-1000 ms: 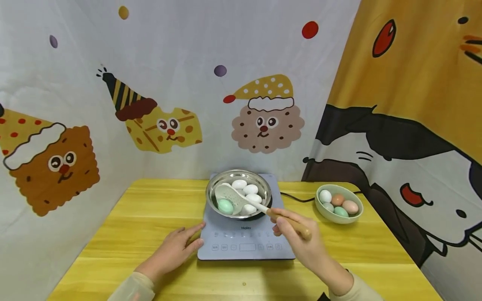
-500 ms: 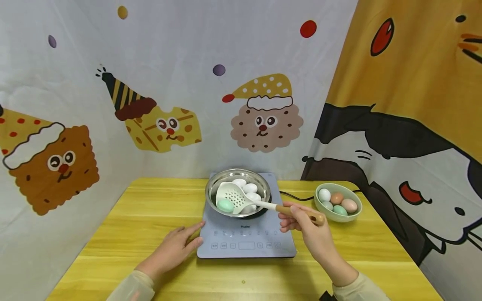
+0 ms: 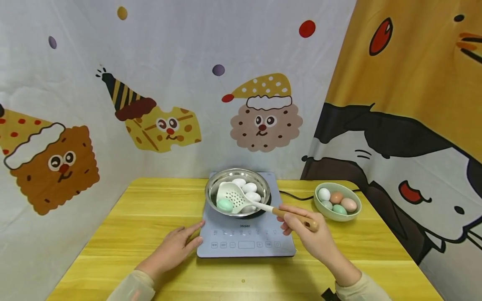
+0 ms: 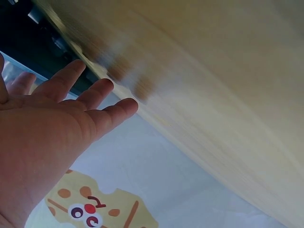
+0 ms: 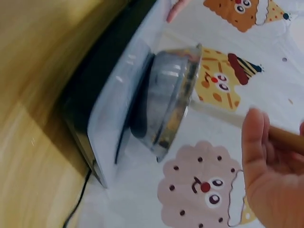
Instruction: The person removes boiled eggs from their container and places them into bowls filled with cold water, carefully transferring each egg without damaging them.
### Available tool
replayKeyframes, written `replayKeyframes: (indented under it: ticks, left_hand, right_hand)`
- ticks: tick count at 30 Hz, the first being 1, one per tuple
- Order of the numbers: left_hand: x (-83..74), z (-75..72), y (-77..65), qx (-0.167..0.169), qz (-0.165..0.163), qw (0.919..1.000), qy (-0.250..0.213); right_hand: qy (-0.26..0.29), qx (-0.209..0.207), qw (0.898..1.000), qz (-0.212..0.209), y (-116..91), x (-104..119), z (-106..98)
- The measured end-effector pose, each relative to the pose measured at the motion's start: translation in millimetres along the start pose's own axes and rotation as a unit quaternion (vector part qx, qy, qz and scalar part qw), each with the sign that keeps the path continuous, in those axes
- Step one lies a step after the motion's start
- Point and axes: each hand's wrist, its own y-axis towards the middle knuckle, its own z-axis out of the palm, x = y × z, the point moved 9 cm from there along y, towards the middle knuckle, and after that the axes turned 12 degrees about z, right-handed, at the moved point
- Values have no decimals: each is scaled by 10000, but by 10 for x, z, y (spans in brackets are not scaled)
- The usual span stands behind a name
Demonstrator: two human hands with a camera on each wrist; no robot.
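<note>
My right hand [image 3: 306, 228] grips the wooden handle of a pale slotted spoon [image 3: 233, 196]. The spoon's perforated head dips into a steel bowl [image 3: 238, 171] on the induction cooktop [image 3: 226, 230]. A mint-green egg [image 3: 224, 205] lies against the spoon head at the bowl's front left, and several white eggs [image 3: 253, 196] sit behind and to the right. With fingers extended, my left hand [image 3: 173, 253] rests by the cooktop's left edge, fingertips at that edge. In the right wrist view the steel bowl [image 5: 166, 95] appears from the side, its contents hidden.
To the right of the cooktop stands a green bowl [image 3: 337, 216] with several white, brown and green eggs. A black cable [image 3: 297, 196] runs behind it. Everything is on a yellow wooden table [image 3: 158, 209], with a cartoon-printed curtain [image 3: 211, 159] behind.
The slotted spoon's head has turned so its holes face the camera more. My right hand shifted right with the handle, then slightly back left. The left hand has stayed put.
</note>
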Motion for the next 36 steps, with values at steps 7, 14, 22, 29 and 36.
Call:
replayKeyframes:
  ticks: [7, 14, 22, 29, 36]
  left_hand:
    - [-7, -3, 13, -31, -6, 10000, -46]
    - [-7, -5, 3, 0, -48, 10000, -63]
    - [4, -3, 9, -25, -34, 10000, -13]
    - [4, 0, 26, -4, 41, 10000, 13]
    - [29, 6, 18, 11, -36, 10000, 46]
  right_hand:
    - [-356, 146, 9992, 125, -39, 0, 20]
    - [555, -342, 9969, 451, -15, -61, -19]
    - [1638, -741, 9723, 1493, 9, -330, -120]
    - [2125, -567, 9644, 1466, 4, -353, -136]
    - [2157, -490, 9682, 1169, -14, -245, -162]
